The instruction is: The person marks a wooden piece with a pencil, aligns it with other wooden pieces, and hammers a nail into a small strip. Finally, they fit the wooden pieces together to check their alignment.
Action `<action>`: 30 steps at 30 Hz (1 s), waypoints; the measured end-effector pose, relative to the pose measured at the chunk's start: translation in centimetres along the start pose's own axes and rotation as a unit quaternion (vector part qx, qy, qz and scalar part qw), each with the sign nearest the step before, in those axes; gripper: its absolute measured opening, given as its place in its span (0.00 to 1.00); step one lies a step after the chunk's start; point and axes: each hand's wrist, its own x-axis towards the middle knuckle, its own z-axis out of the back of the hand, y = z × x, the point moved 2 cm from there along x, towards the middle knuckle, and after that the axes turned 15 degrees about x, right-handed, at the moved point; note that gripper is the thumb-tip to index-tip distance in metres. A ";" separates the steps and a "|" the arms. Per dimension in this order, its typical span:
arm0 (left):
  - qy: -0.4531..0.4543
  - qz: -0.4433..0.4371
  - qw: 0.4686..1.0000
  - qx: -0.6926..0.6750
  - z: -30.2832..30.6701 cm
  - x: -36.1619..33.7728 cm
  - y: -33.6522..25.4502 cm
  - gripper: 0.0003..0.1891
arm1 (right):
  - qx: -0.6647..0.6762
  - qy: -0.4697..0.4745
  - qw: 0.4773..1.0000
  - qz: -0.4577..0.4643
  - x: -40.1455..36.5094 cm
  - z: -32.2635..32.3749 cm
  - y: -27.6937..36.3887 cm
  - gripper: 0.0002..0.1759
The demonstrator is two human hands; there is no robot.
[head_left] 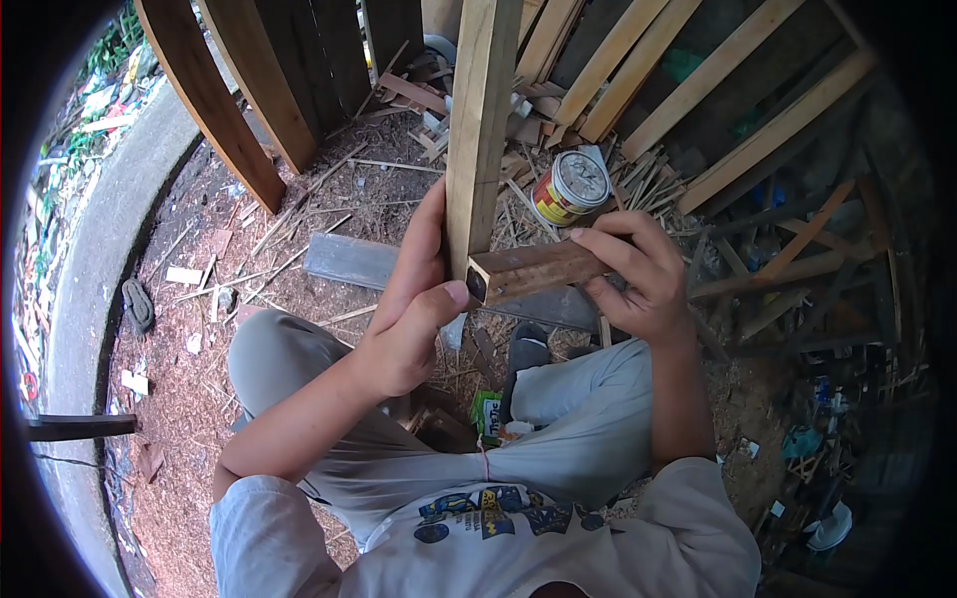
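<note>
A long squared wooden post point(478, 130) stands up in front of me, its lower end near my lap. My left hand point(414, 319) is closed round the post's lower part, its thumb by the corner where a second piece meets it. That second piece is a short wooden block point(538, 274), lying crosswise against the post with a dark spot on its near end. My right hand point(633, 274) grips the block's right end between thumb and fingers. Whether the two pieces are fastened together cannot be seen.
A paint can point(571, 187) sits among wood scraps ahead. A grey plank point(344, 261) lies on the sawdust-covered ground. Several boards point(688, 80) lean at the back right, curved timbers point(214, 110) at the back left. A concrete kerb point(120, 209) runs along the left. A green packet point(486, 411) lies between my legs.
</note>
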 end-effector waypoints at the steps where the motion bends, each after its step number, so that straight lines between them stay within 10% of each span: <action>1: -0.001 -0.007 1.000 -0.007 -0.1 0.0 0.1 0.53 | -0.002 0.001 1.000 0.001 0.0 0.0 0.0 0.35; 30: 0.024 -0.091 0.991 0.095 0.2 -0.5 1.0 0.52 | 0.010 0.008 1.000 0.021 0.2 -0.1 0.3 0.34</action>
